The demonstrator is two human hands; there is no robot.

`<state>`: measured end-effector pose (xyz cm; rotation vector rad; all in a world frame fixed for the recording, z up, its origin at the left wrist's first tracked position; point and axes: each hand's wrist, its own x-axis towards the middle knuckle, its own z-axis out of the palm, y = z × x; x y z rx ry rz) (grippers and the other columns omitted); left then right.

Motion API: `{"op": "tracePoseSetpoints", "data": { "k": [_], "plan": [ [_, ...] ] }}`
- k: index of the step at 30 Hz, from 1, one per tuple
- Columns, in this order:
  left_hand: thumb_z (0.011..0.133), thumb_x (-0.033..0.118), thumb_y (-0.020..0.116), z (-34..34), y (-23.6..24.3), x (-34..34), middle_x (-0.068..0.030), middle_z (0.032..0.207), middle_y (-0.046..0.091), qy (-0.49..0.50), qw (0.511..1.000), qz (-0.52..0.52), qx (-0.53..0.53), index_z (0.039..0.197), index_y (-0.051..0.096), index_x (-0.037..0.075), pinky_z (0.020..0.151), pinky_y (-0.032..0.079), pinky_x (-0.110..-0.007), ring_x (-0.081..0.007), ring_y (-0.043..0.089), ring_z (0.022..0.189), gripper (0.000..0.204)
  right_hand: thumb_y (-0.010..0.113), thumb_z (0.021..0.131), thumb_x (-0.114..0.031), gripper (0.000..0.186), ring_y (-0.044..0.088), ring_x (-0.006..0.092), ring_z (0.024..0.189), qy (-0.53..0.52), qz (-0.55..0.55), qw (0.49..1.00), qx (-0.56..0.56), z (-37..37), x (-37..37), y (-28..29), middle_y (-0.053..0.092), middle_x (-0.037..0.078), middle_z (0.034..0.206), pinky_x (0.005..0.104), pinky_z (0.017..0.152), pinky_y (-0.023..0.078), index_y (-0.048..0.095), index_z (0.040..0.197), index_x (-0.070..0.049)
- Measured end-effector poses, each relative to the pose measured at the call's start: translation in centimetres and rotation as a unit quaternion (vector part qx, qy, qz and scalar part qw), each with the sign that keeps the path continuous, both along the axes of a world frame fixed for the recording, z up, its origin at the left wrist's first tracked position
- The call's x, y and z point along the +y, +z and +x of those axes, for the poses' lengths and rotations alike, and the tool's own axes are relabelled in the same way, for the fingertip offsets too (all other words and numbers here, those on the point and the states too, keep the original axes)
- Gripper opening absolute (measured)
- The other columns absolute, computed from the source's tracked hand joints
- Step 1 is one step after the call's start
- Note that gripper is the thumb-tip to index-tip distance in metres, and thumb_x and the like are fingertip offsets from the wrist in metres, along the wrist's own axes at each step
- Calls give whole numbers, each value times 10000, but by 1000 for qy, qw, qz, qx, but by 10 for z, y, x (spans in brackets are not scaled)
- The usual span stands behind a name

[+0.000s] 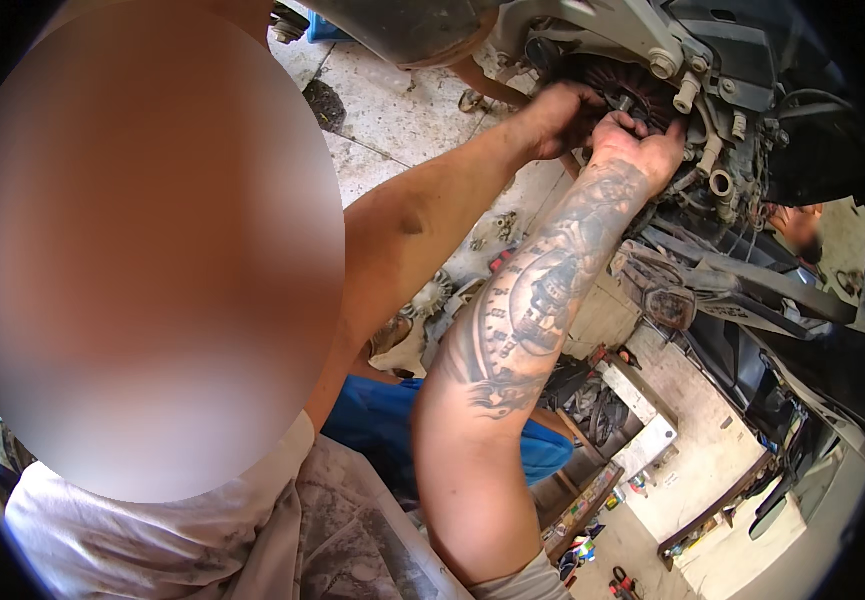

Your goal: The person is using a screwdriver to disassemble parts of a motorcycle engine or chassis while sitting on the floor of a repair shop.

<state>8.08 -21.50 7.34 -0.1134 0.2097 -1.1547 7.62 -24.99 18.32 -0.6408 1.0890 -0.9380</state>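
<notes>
Both my arms reach up to a vehicle's engine area at the upper right. A round, dark reddish part with radial fins (643,84) sits there around a metal shaft (625,103). My left hand (565,118) is closed at the left lower edge of this finned part, its fingertips partly hidden. Against the lower edge, my right hand (641,146) has its fingers curled by the shaft, and another finger stretches toward the right rim. What lies under the fingertips cannot be made out.
Bolts and a metal bracket (663,65) surround the part; hoses and wiring (743,215) hang to its right. A grey cylindrical body (403,30) juts in above. Below lie a wooden tool box (643,410), a blue cloth or sheet (373,415), loose metal parts (498,230) and red-handled pliers (623,583).
</notes>
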Motion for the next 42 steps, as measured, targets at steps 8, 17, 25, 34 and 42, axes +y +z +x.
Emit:
{"op": "tracePoseSetpoints", "data": {
  "k": [8,17,25,34,42],
  "plan": [
    [860,160,470,3,9,10,-134,903,615,-25,995,58,-79,918,595,2,720,517,-359,-241,596,802,209,662,849,-314,217,354,121,506,-68,-11,993,96,10,20,15,499,-20,719,263,461,319,540,916,-147],
    [867,133,463,11,-3,5,-115,944,645,-37,993,65,-96,1038,594,-39,847,497,-348,-228,615,880,276,685,840,-249,227,374,143,532,-112,-47,983,138,12,57,14,488,7,737,274,487,363,527,966,-145],
    [879,123,448,18,5,19,-134,1058,638,-41,985,52,-161,1098,558,11,838,497,-399,-264,613,1024,269,600,926,-199,292,458,58,568,139,-496,771,374,-147,109,-92,539,-22,616,253,489,359,596,729,16],
    [856,190,478,27,14,18,-162,1206,579,-70,973,33,-216,1152,482,29,914,457,-439,-312,560,1113,337,568,876,-280,303,607,419,919,494,-281,591,572,-206,206,-214,622,255,953,493,792,482,556,1051,-34],
    [798,209,567,9,-10,29,-154,1225,574,-134,975,-29,-176,1106,594,67,997,383,-548,-316,517,1181,341,608,782,-106,115,624,378,787,201,-270,787,518,-231,173,-212,631,201,798,440,688,496,617,845,-10]
  ]
}}
